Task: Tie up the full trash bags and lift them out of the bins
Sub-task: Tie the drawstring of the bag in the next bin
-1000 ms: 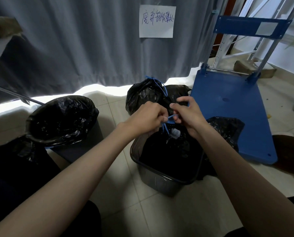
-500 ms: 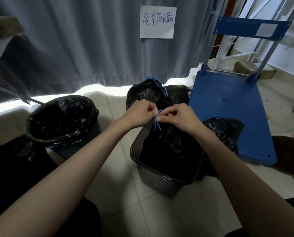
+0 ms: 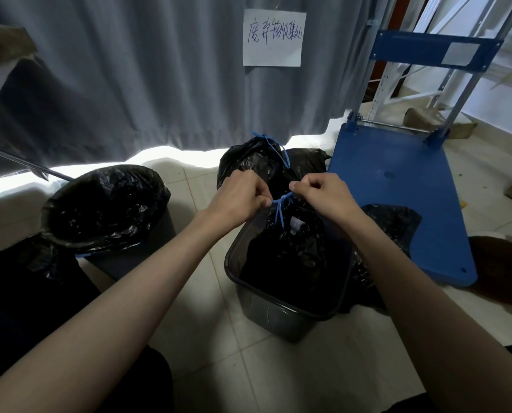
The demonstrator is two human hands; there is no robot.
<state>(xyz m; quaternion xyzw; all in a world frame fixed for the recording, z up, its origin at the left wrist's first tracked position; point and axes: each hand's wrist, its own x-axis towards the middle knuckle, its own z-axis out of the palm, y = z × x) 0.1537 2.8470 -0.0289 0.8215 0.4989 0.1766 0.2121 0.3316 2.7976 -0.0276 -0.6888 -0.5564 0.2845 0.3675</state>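
Two bins: dark rectangular plastic bin (image 3: 281, 317) frame centre, round black-lined bin (image 3: 105, 204) left. Tied black bag (image 3: 248, 159) on the floor behind. My left hand (image 3: 237, 198) and right hand (image 3: 320, 195), fingers curled, pinch the blue drawstring (image 3: 279, 204) above the centre bin's black bag (image 3: 293, 251). Blue platform trolley (image 3: 398, 189) close right; bare tile at the bottom.

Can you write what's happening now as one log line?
step: knotting | left hand: pinches blue drawstring | right hand: pinches drawstring | bag: in bin

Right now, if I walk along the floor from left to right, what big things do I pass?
Round bin lined with a black bag → grey square bin where both hands pull the blue drawstring → blue platform cart.
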